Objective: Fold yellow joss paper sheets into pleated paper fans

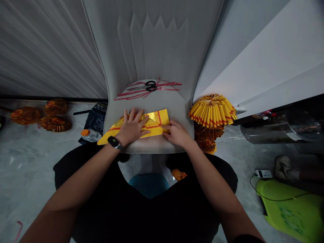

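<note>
A folded sheet of yellow paper [162, 117] with red lines and a shiny gold patch lies on the seat of a grey chair [162, 145]. My left hand [131, 125] rests flat across its left and middle part, fingers spread, hiding some of the paper. At the right end, my right hand [177, 132] has its bent fingers closed on the edge of the sheet. Behind the paper, black-handled scissors [151, 86] lie on several thin red strips [131, 96] on the seat.
Pleated yellow paper fans [212, 109] are stacked right of the chair; several pleated rounds [55, 124] sit on the floor at left. An orange-capped bottle [91, 135] and dark bag [96, 118] flank the seat. A green stool [291, 209] stands at right, near another person's shoe [282, 167].
</note>
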`<state>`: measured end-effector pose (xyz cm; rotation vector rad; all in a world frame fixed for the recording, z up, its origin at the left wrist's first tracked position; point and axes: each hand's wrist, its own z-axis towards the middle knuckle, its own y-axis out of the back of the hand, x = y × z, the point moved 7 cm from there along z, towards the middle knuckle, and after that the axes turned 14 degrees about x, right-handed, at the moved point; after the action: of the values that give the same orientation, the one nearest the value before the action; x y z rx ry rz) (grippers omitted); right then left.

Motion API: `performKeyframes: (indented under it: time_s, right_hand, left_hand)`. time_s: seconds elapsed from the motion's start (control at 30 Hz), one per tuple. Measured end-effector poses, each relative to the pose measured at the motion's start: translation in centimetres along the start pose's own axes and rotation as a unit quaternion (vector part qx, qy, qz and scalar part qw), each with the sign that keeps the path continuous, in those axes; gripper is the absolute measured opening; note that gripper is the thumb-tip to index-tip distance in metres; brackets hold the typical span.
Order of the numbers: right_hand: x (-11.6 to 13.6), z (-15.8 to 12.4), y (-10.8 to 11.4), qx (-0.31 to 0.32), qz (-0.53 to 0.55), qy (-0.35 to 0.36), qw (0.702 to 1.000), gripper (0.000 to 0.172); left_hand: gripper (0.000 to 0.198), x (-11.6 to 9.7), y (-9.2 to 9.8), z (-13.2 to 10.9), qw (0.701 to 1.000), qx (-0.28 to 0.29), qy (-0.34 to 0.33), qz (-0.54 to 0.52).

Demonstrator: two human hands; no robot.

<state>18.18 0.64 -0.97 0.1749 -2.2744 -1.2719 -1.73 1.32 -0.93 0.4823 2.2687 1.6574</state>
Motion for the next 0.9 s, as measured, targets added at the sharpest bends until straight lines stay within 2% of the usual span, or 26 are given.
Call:
performKeyframes:
  time_s: [0.27, 0.47, 0.57, 0.67, 0.9]
  right_hand:
    - [3.6, 0.1, 1.0, -0.008, -0.082, -0.026, 0.996, 0.045]
    - [6.4, 3.4, 0.4, -0.017, -0.084, -0.034, 0.996, 0.055]
    - [6.5, 4.8, 0.2, -0.03, -0.076, -0.042, 0.996, 0.059]
    - [6.3, 5.1, 0.4, -0.042, -0.088, -0.042, 0.994, 0.055]
    - [5.2, 1.7, 0.7, -0.049, -0.135, -0.05, 0.988, 0.045]
  left_hand:
    - [0.08, 0.7, 0.0, 0.2, 0.999, -0.006, 0.034, -0.037]
    - [0.077, 0.8, 0.0, 0.3, 0.999, 0.002, 0.035, -0.032]
    - [0.078, 1.0, -0.2, 0.4, 0.999, 0.006, 0.035, -0.029]
    - [0.081, 1.2, -0.4, 0.5, 0.999, 0.013, 0.041, -0.026]
    - [0.085, 1.5, -0.9, 0.3, 0.998, 0.008, 0.044, -0.05]
